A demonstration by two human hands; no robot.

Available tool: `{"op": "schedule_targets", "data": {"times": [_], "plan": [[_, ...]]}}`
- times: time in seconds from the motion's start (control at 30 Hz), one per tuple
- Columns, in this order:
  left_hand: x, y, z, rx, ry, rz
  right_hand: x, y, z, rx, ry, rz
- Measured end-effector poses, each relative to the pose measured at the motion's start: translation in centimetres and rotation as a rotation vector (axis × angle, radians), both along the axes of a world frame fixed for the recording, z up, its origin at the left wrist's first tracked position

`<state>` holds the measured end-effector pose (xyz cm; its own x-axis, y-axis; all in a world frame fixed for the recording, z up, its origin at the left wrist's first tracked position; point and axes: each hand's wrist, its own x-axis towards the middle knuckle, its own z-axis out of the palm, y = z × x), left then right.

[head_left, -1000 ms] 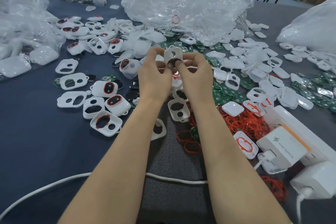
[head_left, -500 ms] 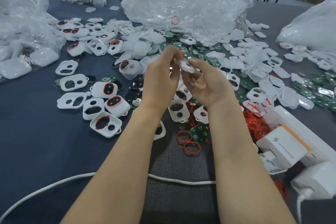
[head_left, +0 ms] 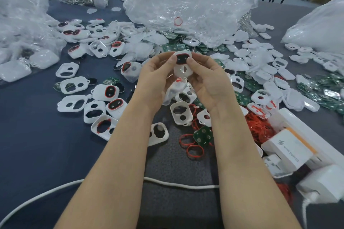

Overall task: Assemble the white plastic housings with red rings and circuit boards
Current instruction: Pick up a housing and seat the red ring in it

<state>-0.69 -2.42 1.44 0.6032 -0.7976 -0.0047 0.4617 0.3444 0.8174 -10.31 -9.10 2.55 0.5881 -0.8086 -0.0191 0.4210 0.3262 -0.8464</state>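
Turned face-on again, the white housing is being pinched above the surface in the grip of left hand and right hand, red ring seated; finished units are being far outnumbered by loose rings and boards.

White housing w/ red ring, upright, held above table betw. both hands.

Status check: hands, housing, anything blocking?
Left hand and right hand both pinch one white housing, held up in the air. Red ring shows around its upper opening. Nothing blocking.
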Motion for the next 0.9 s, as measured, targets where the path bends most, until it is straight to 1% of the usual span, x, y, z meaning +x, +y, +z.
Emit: {"op": "schedule_targets", "data": {"times": [0.1, 0.23, 0.3, 0.33, 0.4, 0.43, 0.47, 0.53, 0.73, 0.83, 0.9], "plan": [[0.0, 0.0, 0.1, -0.019, 0.073, -0.052, 0.1, 0.0, -0.1, 0.081, -0.059, 0.049], [0.2, 0.5, 0.1, -0.004, 0.106, -0.211, 0.3, -0.1, -0.2, 0.088, -0.044, 0.034], [0.1, 0.4, 0.1, 0.033, 0.119, -0.205, 0.4, -0.2, -0.5, -0.015, 0.041, 0.000], [0.1, 0.3, 0.0, 0.061, 0.091, -0.162, 0.4, -0.3, -0.7, -0.125, 0.139, -0.040], [0.0, 0.0, -0.4, 0.153, -0.078, -0.039, 0.5, -0.2, -1.1, -0.344, 0.354, -0.136], [-0.1, -0.2, -0.6, 0.194, -0.175, 0.006, 0.6, -0.1, -1.1, -0.389, 0.410, -0.176], [-0.2, -0.2, -0.7, 0.225, -0.246, 0.029, 0.6, -0.1, -1.2, -0.386, 0.430, -0.199], [-0.3, -0.2, -0.8, 0.252, -0.324, 0.030, 0.5, -0.2, -1.2, -0.347, 0.434, -0.204], [-0.2, -0.3, -1.2, 0.280, -0.422, 0.049, 0.3, -0.3, -1.3, -0.371, 0.487, -0.151], [-0.1, -0.3, -1.2, 0.281, -0.415, 0.073, 0.1, -0.5, -1.2, -0.322, 0.453, -0.098], [0.1, -0.3, -1.2, 0.272, -0.343, 0.069, 0.0, -0.6, -1.0, -0.266, 0.381, -0.064]]}}
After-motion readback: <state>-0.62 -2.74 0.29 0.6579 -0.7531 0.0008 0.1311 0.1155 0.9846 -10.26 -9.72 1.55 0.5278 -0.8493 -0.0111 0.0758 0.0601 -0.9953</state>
